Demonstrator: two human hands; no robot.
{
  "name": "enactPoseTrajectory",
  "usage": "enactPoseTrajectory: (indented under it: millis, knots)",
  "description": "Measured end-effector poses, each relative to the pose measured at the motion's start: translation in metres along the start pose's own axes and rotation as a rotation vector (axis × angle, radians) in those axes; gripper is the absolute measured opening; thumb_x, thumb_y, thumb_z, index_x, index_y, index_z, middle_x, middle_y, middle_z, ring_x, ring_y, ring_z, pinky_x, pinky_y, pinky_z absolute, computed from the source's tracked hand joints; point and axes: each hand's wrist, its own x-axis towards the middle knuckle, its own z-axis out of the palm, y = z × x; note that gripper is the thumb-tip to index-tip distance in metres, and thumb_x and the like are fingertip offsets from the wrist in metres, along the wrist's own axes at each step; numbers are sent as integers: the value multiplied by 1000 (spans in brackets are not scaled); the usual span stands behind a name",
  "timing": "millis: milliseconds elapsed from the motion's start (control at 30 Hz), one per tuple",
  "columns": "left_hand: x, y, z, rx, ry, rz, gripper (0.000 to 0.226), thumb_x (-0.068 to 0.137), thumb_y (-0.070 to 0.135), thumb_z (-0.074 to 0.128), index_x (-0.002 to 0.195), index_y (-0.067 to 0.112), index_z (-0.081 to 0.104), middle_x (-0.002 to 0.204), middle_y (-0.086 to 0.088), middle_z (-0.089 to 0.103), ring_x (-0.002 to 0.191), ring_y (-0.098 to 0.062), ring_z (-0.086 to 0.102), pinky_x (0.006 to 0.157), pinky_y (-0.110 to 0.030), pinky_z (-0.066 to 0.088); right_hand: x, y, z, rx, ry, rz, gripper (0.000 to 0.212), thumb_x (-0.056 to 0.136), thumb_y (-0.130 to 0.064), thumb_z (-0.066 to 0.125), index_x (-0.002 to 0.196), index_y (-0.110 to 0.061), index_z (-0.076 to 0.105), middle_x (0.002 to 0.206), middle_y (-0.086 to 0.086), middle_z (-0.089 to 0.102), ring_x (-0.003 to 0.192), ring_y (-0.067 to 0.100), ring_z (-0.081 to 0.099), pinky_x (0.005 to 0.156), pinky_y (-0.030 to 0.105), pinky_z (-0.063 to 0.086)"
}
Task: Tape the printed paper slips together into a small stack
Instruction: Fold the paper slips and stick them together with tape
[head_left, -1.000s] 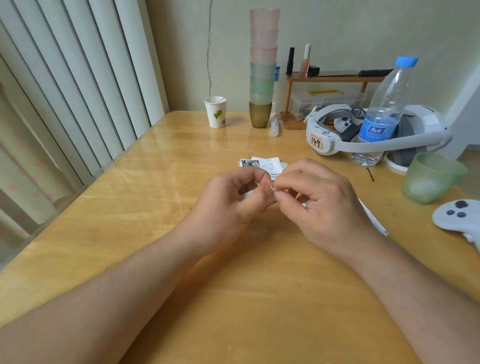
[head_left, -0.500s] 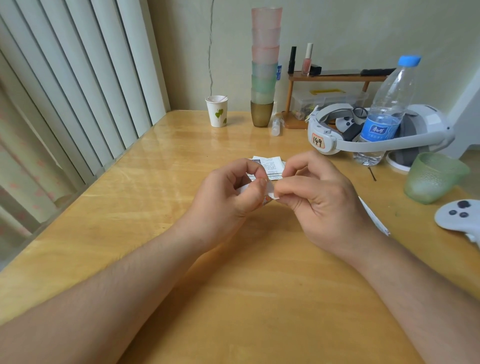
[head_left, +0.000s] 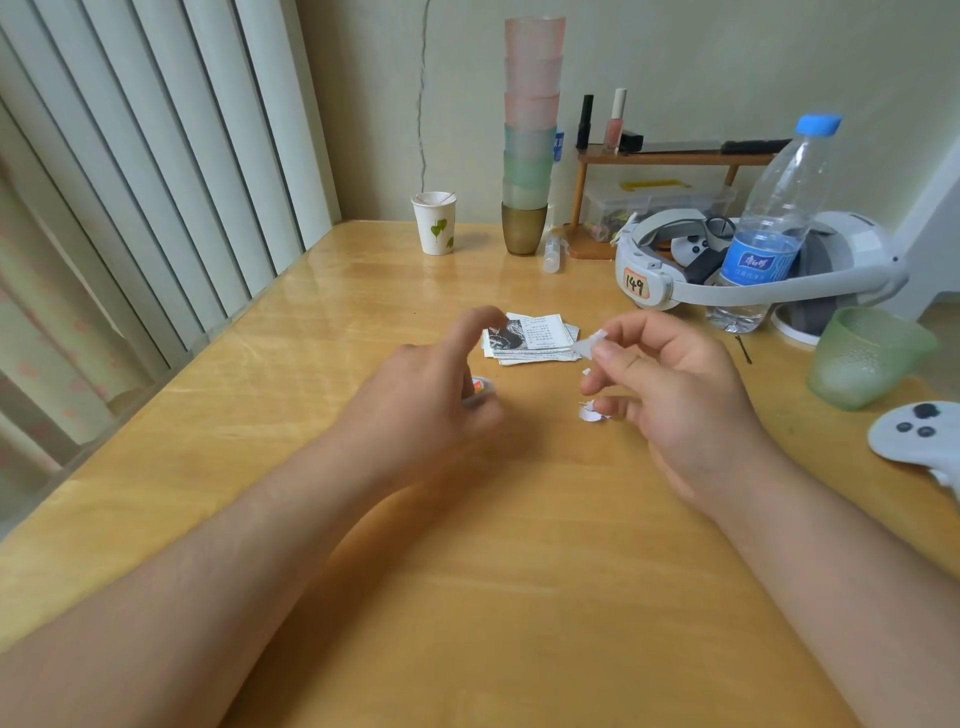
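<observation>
Paper slips (head_left: 530, 340) lie in a loose, slightly fanned pile on the wooden table (head_left: 363, 291), just beyond both hands. The left hand (head_left: 415, 410) curls around a small tape roll (head_left: 480, 389), its index finger lifted toward the pile's near corner. The right hand (head_left: 670, 395) pinches a short torn tape piece (head_left: 589, 344) between thumb and forefinger, close to the pile's right edge. The step in hand looks like applying tape; next, the piece probably needs pressing over squared-up edges, with the left finger steadying the slips.

Paper slips (head_left: 530, 340) stacked mid-table (head_left: 363, 291) — hands either side (nearer), cup tower (head_left: 529, 124) behind, bottle (head_left: 769, 228) far right.
</observation>
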Motion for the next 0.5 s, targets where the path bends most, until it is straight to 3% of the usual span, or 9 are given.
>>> enactPoseTrajectory:
  millis: [67,167,300,400,500]
  knots:
    - [-2,3,-2,42,-102,-70,53,87,35,61,133,45,38,64,9,61,69,-11,58,67,-39,56,1,-1,2,144,-6,158,19,98,-8,64,84,-20,68,80,0,63,73,20,63,64,34,49]
    - [-3,7,-5,122,-248,-148,54,79,42,67,128,45,44,77,15,63,82,-6,58,74,-37,58,0,-3,4,215,-33,239,15,98,-9,62,88,-17,67,84,3,62,72,22,63,61,31,47]
    - [-1,9,-7,208,-236,-142,45,80,44,68,123,42,57,86,19,54,88,-6,54,80,-35,55,-2,-4,7,246,-38,257,11,99,-10,59,92,-15,66,85,5,62,72,24,63,59,31,46]
    - [1,8,-2,-106,-42,-82,32,88,35,70,120,39,70,82,13,52,77,-7,53,78,-30,51,-3,-6,9,292,-49,278,13,100,-16,57,93,-13,67,85,5,63,71,25,62,59,31,45]
    - [-1,22,4,-769,-16,-241,26,96,21,68,116,33,78,76,0,45,66,-16,43,65,-38,37,-5,-8,11,325,-96,304,23,102,-19,52,89,-17,71,87,5,62,72,24,63,59,30,45]
